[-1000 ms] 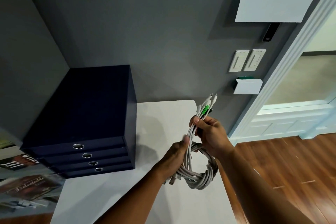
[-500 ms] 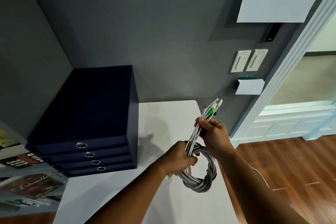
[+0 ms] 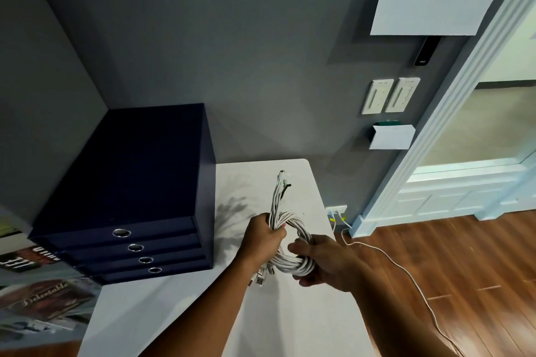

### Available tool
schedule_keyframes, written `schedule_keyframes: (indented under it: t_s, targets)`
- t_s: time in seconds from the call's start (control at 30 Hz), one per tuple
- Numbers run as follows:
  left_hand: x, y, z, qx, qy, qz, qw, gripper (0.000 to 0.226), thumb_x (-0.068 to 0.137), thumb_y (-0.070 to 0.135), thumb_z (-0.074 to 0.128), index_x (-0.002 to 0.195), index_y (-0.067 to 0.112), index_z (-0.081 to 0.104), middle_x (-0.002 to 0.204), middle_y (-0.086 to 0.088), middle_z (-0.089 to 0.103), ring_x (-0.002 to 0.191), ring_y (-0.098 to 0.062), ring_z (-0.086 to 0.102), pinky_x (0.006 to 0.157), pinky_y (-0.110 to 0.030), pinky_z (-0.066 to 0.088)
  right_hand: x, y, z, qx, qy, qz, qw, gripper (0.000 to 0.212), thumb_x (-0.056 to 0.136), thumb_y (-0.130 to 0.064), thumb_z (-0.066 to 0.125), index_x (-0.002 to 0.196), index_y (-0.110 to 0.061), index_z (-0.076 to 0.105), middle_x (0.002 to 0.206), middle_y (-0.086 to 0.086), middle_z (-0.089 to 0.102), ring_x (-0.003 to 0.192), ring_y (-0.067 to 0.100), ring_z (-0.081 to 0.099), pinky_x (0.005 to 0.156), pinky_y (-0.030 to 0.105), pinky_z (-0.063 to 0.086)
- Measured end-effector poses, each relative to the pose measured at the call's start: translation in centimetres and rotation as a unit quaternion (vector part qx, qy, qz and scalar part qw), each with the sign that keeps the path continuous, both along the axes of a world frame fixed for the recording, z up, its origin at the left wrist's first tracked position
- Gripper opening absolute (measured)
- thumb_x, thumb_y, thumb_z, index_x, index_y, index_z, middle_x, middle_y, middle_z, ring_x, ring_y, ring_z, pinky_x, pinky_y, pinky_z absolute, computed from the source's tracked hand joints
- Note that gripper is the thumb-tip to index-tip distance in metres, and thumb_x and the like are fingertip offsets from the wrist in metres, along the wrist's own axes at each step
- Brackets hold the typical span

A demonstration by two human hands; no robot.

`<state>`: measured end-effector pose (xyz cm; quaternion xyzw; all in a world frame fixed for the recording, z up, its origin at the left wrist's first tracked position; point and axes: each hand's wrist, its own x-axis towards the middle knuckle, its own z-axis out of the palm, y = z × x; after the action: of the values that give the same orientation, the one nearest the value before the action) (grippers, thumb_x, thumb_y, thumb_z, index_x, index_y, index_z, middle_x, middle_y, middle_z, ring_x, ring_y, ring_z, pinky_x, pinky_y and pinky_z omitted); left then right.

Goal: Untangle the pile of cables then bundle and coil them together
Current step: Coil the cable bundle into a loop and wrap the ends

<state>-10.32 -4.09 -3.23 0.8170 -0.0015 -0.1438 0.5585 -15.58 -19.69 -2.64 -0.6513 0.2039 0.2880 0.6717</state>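
The cables [image 3: 293, 262] I hold are pale grey-white with a green-tipped end, over a white tabletop [image 3: 290, 324], beside a navy drawer box [image 3: 130, 182] with silver ring pulls at left, against a grey wall [image 3: 232, 52] and reddish-brown wood floor [image 3: 464, 264] at lower right.

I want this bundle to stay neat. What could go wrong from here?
1. The loose tail sticks up untucked above the left hand; it may spring free and loosen the coil.
2. Connector ends dangle below the coil and could snag.
3. The right hand pinches only one side, so loops may slip.
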Motion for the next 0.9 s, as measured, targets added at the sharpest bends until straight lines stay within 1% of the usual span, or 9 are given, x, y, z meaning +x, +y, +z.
schedule_keyframes:
  t_s: [0.07, 0.17, 0.33, 0.47, 0.57, 0.63, 0.7, 0.77, 0.9]
  targets:
    - [-0.2, 0.0, -0.1, -0.036, 0.018, 0.004, 0.999, 0.021, 0.074, 0.022, 0.063, 0.082, 0.004, 0.068, 0.072, -0.008, 0.067, 0.065, -0.017, 0.058, 0.065, -0.033, 0.049, -0.1, 0.7, -0.7, -0.034, -0.026, -0.030, 0.999, 0.014, 0.090, -0.006, 0.063, 0.099, -0.007, 0.052, 0.076, 0.013, 0.056, 0.055, 0.024, 0.057, 0.050, 0.030, 0.048]
    - [-0.4, 0.3, -0.1, -0.097, 0.066, -0.004, 0.993, 0.007, 0.088, 0.011, 0.066, 0.084, 0.006, 0.068, 0.063, 0.001, 0.059, 0.062, -0.012, 0.056, 0.063, -0.022, 0.045, -0.2, 1.6, -1.5, -0.148, -0.066, -0.076, 0.984, 0.021, 0.086, 0.001, 0.049, 0.106, -0.006, 0.052, 0.077, 0.013, 0.056, 0.049, 0.023, 0.055, 0.044, 0.027, 0.046]
    - [-0.8, 0.7, -0.6, -0.194, 0.138, -0.015, 0.971, 0.005, 0.091, 0.000, 0.059, 0.095, -0.003, 0.062, 0.067, -0.011, 0.054, 0.059, -0.028, 0.062, 0.062, -0.036, 0.050, -1.3, 1.9, -2.5, -0.200, -0.117, -0.096, 0.968, 0.016, 0.084, 0.003, 0.044, 0.098, -0.005, 0.048, 0.071, 0.016, 0.050, 0.044, 0.026, 0.049, 0.038, 0.028, 0.040]
    - [-1.6, 0.1, -1.4, -0.069, 0.023, 0.015, 0.997, 0.007, 0.082, -0.001, 0.052, 0.084, -0.007, 0.056, 0.063, -0.020, 0.058, 0.052, -0.023, 0.059, 0.056, -0.034, 0.049, -1.7, 2.7, -3.3, -0.221, -0.124, -0.146, 0.956, 0.013, 0.083, 0.001, 0.043, 0.093, -0.006, 0.048, 0.070, 0.017, 0.055, 0.040, 0.026, 0.050, 0.038, 0.030, 0.040]
    - [-1.6, -0.2, -2.4, 0.015, -0.052, 0.034, 0.998, 0.008, 0.086, 0.015, 0.058, 0.083, 0.008, 0.059, 0.069, -0.010, 0.063, 0.061, -0.023, 0.061, 0.059, -0.034, 0.050, -1.7, 3.2, -4.0, -0.219, -0.111, -0.152, 0.957, 0.010, 0.086, -0.003, 0.046, 0.095, -0.007, 0.048, 0.078, 0.018, 0.059, 0.046, 0.028, 0.058, 0.040, 0.037, 0.050]
    - [-1.4, 0.2, -2.3, 0.027, -0.058, -0.008, 0.998, 0.009, 0.092, 0.021, 0.062, 0.085, 0.015, 0.063, 0.074, -0.002, 0.067, 0.067, -0.017, 0.063, 0.063, -0.026, 0.048, -1.7, 3.0, -4.2, -0.263, -0.099, -0.106, 0.954, 0.018, 0.090, -0.019, 0.058, 0.103, -0.010, 0.050, 0.094, 0.016, 0.063, 0.068, 0.030, 0.067, 0.061, 0.048, 0.059]
    - [-1.1, 0.9, -1.9, 0.025, -0.053, -0.057, 0.997, 0.012, 0.095, 0.021, 0.063, 0.084, 0.018, 0.064, 0.073, 0.002, 0.069, 0.065, -0.009, 0.065, 0.061, -0.020, 0.047, -1.6, 2.3, -4.5, -0.339, -0.116, -0.050, 0.932, 0.064, 0.084, -0.044, 0.072, 0.132, -0.011, 0.047, 0.126, 0.011, 0.055, 0.111, 0.029, 0.061, 0.095, 0.043, 0.051]
    - [-1.0, 1.7, -1.5, 0.001, -0.022, -0.093, 0.995, 0.013, 0.097, 0.018, 0.061, 0.086, 0.010, 0.064, 0.069, 0.004, 0.069, 0.054, -0.014, 0.064, 0.056, -0.023, 0.046, -1.4, 1.4, -4.0, -0.385, -0.215, -0.070, 0.895, 0.096, 0.074, -0.051, 0.079, 0.146, -0.007, 0.035, 0.139, 0.010, 0.045, 0.130, 0.024, 0.045, 0.106, 0.035, 0.039]
    - [-0.9, 2.7, -0.9, -0.019, 0.032, -0.169, 0.985, 0.008, 0.094, 0.013, 0.064, 0.087, 0.011, 0.066, 0.071, 0.003, 0.065, 0.050, -0.017, 0.059, 0.055, -0.026, 0.047, 0.0, -0.9, -1.9, -0.456, -0.430, 0.061, 0.777, 0.090, 0.074, -0.045, 0.080, 0.149, -0.020, 0.037, 0.146, -0.002, 0.039, 0.136, 0.015, 0.027, 0.113, 0.033, 0.028]
